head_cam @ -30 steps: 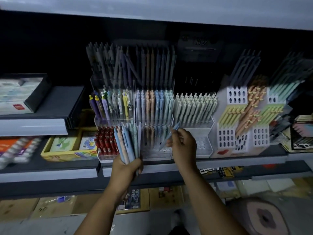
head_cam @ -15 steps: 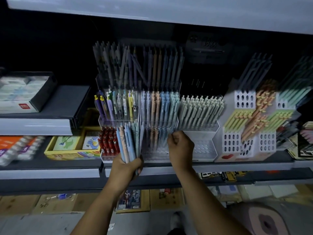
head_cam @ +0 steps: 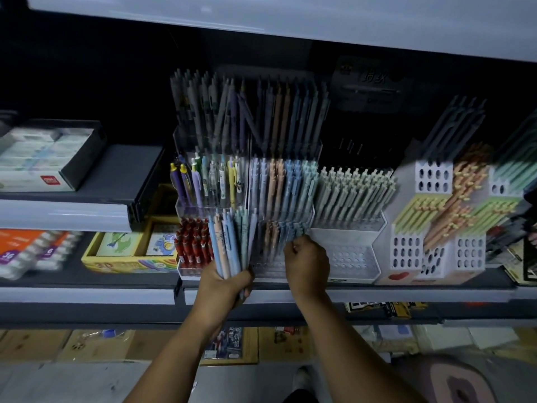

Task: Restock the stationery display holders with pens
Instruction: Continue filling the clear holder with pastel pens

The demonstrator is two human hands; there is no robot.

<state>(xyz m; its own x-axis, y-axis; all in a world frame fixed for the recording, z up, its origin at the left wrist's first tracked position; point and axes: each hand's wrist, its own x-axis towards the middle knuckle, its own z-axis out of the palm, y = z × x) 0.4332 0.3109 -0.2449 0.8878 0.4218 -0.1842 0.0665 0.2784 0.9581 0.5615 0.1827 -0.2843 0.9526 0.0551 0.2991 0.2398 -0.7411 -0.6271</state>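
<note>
Where a second ago the right hand (head_cam: 306, 263) carried one blue pen slantwise over the shelf (head_cam: 392, 290), upper end leaning right, that pen no longer shows apart. The hand has closed in on the front tier of the clear holder (head_cam: 270, 270), knuckles to the camera, fingers curled at the tops of the pastel pens (head_cam: 280, 232) standing there. Whether its grip still pinches the pen or has let it go cannot be told, as the fingers hide it.

Reading: one pen delivered, or all but delivered, to the front tier. By judgement, the next comes from the bundle.

Item, stock in hand: bundle of pens (head_cam: 229, 245) in pastel blue, peach and green.
- Held by the left hand (head_cam: 223, 289), grip wrapped tight round the lower ends.
- Position: before the holder's left half, just right of the red pens (head_cam: 193, 242), unchanged over the second.
- Long axis near vertical, slightly fanned.
- Clip ends up, lower ends hidden in the fist.

Item, stock in place: front-tier pens stand upright, leaning a little back, tops up, the same way as the rows behind.

Item, adjoining: white perforated holder (head_cam: 345, 257), front tier showing bare holes, just right of the right hand.

Remaining: a fair handful left in the bundle. The task looks well short of done.
</note>
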